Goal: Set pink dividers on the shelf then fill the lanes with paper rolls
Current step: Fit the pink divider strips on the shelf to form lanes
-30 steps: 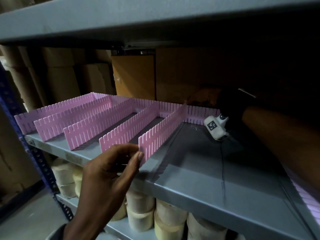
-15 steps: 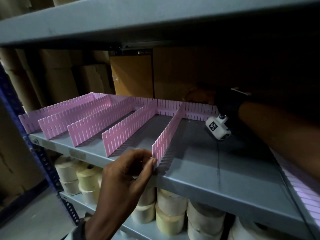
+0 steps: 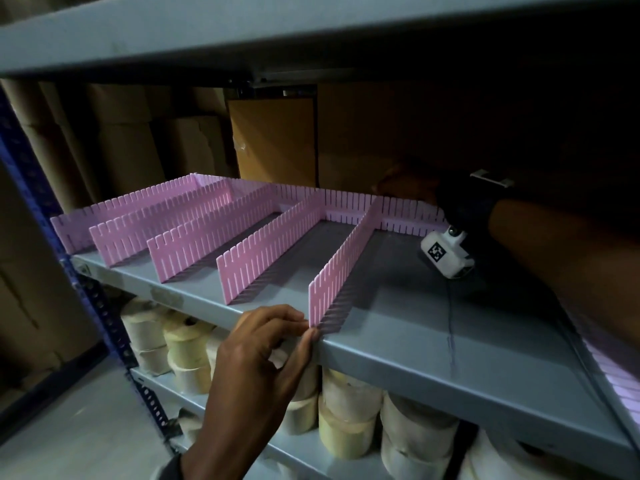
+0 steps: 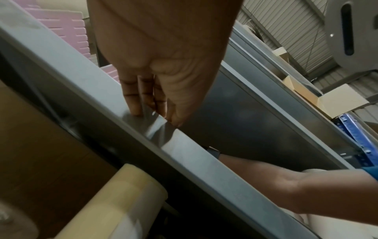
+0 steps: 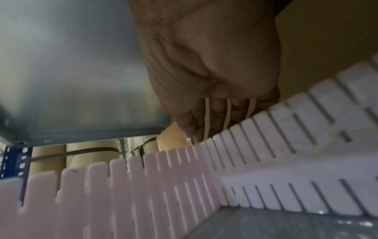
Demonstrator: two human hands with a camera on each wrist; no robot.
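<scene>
The newest pink divider (image 3: pixel 346 261) stands upright on the grey shelf (image 3: pixel 433 348), running from the front lip back to the rear cross divider (image 3: pixel 398 216), and forms the rightmost of five lengthwise strips; the other dividers (image 3: pixel 194 233) stand to its left, well apart from one another. The left hand (image 3: pixel 266 344) is at the front end of this strip, with thumb and fingertips closed together at its lower corner where it meets the shelf edge; the left wrist view shows the fingertips (image 4: pixel 135 110) touching the metal lip, and whether they actually pinch the plastic cannot be told. The right hand (image 5: pixel 214 90) is deep at the back, fingers curled over the top of the rear cross divider beside the joint. Judged from its appearance, the strip is thin, light, slotted plastic: stiff along its height, but likely to bow sideways along its length and to slide readily on the smooth painted metal. Hold is best taken low at each end, near the shelf surface, so that the strip is steered rather than bent; pressure on the slotted comb teeth at the top edge should be light, as these thin tabs look the easiest part to snap. The paper rolls (image 3: pixel 346 420) sit stacked on the shelf below, untouched.
</scene>
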